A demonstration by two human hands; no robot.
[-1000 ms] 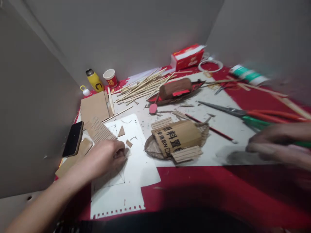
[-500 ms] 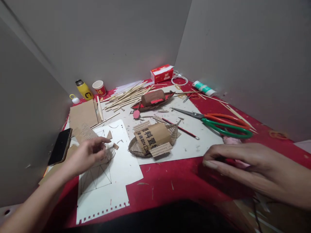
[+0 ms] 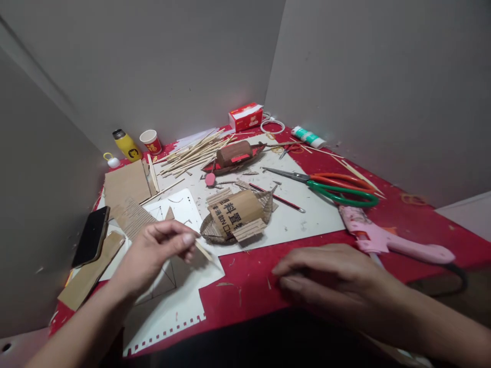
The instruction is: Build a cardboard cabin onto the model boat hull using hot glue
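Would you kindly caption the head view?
Left hand pinches a cardboard strip beside a cardboard boat; right hand rests flat.

Thin pale wood stick (image 3: 202,250) pinched in left hand (image 3: 153,253). Matt red cloth (image 3: 249,286) under white paper sheet (image 3: 180,301). Rough corrugated cardboard boat (image 3: 236,217). Scissors (image 3: 326,183): shiny metal blades, glossy plastic handles. Glossy pink plastic glue gun (image 3: 391,243).

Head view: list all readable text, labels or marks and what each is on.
"料置" in large black print, upside down, on the cardboard roof of the model boat; a smaller line under it is too blurred to read.
"C"-like black mark on the yellow bottle.
Red cup: print too small to read.
Red tissue box: print too small to read.
Green-and-white tube: label blurred.
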